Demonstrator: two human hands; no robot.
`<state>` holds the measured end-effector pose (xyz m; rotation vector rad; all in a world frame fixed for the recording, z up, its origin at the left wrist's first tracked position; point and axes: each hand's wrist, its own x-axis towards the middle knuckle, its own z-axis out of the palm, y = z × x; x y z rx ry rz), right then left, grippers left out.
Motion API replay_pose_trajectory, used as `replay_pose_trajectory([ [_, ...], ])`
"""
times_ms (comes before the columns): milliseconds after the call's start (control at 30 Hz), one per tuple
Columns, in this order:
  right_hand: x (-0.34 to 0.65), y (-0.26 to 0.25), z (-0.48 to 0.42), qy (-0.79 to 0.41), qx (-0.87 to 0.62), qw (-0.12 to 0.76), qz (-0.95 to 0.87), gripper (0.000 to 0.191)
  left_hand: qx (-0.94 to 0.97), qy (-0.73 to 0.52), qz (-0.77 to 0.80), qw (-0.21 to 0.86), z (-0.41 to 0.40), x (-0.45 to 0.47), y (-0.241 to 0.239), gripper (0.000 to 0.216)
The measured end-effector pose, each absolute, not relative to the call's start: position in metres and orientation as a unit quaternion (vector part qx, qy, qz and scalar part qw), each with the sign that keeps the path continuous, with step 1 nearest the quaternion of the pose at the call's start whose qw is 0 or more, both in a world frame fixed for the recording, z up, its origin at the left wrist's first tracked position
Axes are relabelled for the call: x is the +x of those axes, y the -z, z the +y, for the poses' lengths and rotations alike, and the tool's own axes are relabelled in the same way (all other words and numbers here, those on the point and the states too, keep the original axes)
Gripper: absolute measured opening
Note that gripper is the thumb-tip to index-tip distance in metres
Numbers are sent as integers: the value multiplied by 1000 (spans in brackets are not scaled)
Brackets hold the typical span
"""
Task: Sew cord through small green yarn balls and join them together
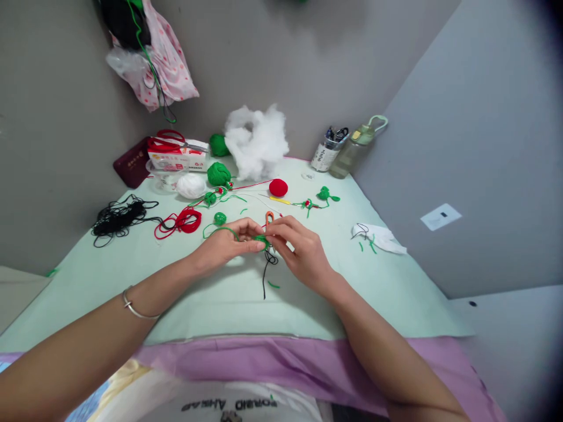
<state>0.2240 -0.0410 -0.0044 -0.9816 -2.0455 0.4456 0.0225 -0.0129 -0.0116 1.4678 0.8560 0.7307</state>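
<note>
Both my hands up front, mid-surface (202,310): left hand (231,240) pinching a small green yarn piece (262,239) between thumb and fingers, green strand looping over the back of it; right hand (303,249) narrow, fingertips closed on the same piece from the other side, can't tell if there's a needle in there. Black thread (271,258) lies just below the piece, orange-handled tool (270,218) just beyond it. Small green ball (220,218) near left hand, then red yarn (190,221), black yarn tangle (118,218) further left. Red ball (278,187) farther back, yellow-handled hook (280,200) near it. White stuffing (257,143) behind, bottle (352,152) and pen cup (325,155) back right, white tissue (382,238) with green scraps well off to the right
</note>
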Motion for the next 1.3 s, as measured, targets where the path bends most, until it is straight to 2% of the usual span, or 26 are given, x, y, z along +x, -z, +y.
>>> replay_pose_trajectory([
  [167, 229, -9, -44, -356, -360, 347, -789, 11, 653, -301, 345, 603, -14, 25, 13, 29],
  [367, 240, -15, -40, -432, -339, 316, -774, 17, 660, -299, 332, 604, -14, 23, 13, 28],
  [500, 250, -15, -35, -601, -298, 343, -658, 28, 659, -291, 324, 614, -11, 19, 14, 30],
  [600, 256, -14, -28, -650, -294, 427, -556, 27, 656, -299, 305, 623, -10, 16, 14, 35],
  [700, 258, -8, -14, -628, -361, 509, -464, 29, 650, -285, 273, 650, -11, 13, 12, 53],
  [767, 258, 1, -6, -623, -410, 507, -433, 32, 645, -269, 269, 663, -12, 12, 11, 53],
  [833, 258, 9, -2, -593, -449, 482, -464, 33, 637, -259, 277, 671, -12, 12, 10, 45],
  [933, 254, 12, -7, -401, -506, 503, -575, 33, 613, -270, 293, 682, -12, 14, 11, 40],
  [1000, 247, 7, -17, -269, -504, 517, -638, 24, 604, -280, 309, 679, -13, 16, 12, 42],
  [1100, 234, -1, -32, -209, -433, 451, -752, 15, 625, -298, 338, 638, -15, 21, 13, 39],
  [1200, 223, -2, -38, -96, -388, 354, -846, 19, 659, -327, 360, 574, -17, 25, 13, 27],
  [1300, 216, -6, -42, 5, -386, 342, -857, 26, 681, -343, 373, 528, -17, 27, 13, 19],
])
